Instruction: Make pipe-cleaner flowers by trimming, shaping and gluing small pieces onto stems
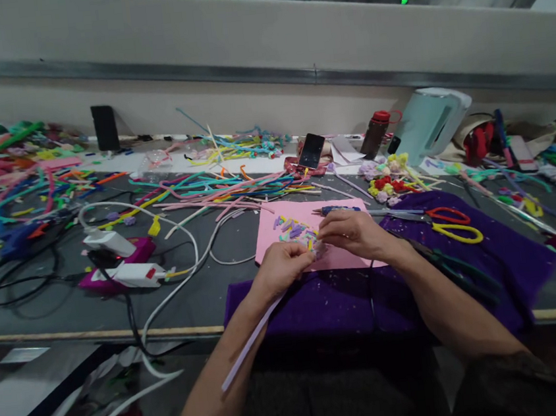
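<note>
My left hand [287, 266] is closed in a pinch on a pale lilac pipe cleaner [250, 344], whose long free end slants down along my forearm. Close beside it, the fingers of my right hand [353, 232] are pinched together near a small greyish piece at the left fingertips; what they grip is too small to make out. Both hands are over a pink sheet [270, 225]. Short cut pipe cleaner pieces [294, 229] in purple, yellow and green lie on it, just beyond the hands. A dark blue pen-like tool [335, 209] rests behind my right hand.
Scissors [451, 225] with red and yellow handles lie right, on purple cloth [503, 244]. Long pipe cleaners [226, 190] spread behind the sheet. A phone [312, 150], a bottle [375, 135] and pompom-like flowers [389, 180] stand farther back. White plugs and cables [136, 274] cross the left side.
</note>
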A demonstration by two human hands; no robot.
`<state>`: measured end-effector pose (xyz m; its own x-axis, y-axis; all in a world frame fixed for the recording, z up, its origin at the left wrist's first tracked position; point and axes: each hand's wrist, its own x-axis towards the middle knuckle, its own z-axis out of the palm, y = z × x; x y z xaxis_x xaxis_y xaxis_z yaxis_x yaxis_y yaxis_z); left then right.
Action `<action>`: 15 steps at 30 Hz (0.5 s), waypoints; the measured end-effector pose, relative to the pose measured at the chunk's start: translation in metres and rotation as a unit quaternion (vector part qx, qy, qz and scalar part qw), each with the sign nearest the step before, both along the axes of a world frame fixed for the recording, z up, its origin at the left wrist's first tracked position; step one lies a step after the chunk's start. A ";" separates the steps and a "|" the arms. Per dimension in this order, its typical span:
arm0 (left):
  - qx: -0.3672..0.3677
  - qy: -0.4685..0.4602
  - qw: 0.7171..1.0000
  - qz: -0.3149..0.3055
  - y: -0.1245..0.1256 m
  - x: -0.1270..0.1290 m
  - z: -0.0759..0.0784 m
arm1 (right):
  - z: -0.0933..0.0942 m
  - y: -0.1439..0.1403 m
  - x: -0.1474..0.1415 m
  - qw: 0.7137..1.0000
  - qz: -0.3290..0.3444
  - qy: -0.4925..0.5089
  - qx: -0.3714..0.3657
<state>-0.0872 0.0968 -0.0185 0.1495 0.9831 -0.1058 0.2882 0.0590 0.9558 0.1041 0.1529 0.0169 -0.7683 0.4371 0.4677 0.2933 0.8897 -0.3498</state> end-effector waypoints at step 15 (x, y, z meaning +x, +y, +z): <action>-0.059 -0.307 0.947 0.071 0.003 -0.010 0.007 | -0.020 -0.010 -0.022 0.985 -0.048 0.108 -0.127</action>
